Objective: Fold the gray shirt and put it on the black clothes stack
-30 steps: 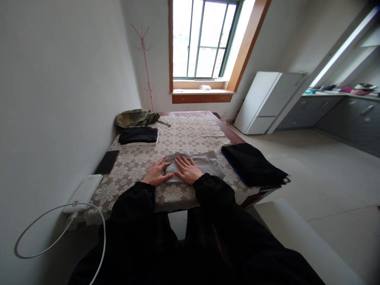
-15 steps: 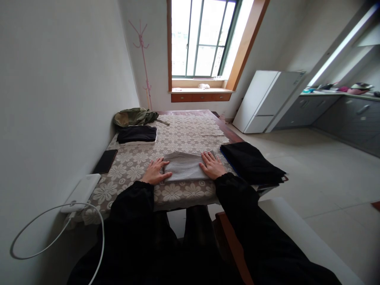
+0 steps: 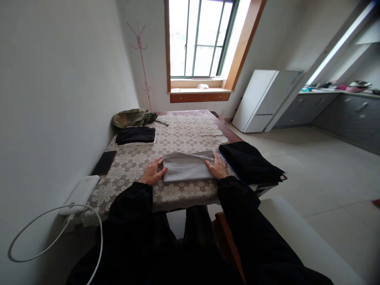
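Note:
A folded grey cloth [image 3: 185, 167] lies flat on the table's lace floral cover [image 3: 184, 136], near the front edge. My left hand [image 3: 152, 172] rests at the cloth's left end, fingers spread and touching it. My right hand [image 3: 218, 167] lies at the cloth's right end, fingertips on its edge. Neither hand grips anything. Both arms are in black sleeves.
A pile of black folded clothes [image 3: 249, 162] hangs over the table's right corner. A smaller black folded garment [image 3: 135, 135] and an olive bag [image 3: 133, 117] sit at the far left. A dark phone [image 3: 103, 162] and a white power bank [image 3: 80, 190] with a cable lie by the wall.
My right hand slid from the cloth's left half across to its right end, smoothing it flat. My left hand stayed at the left end.

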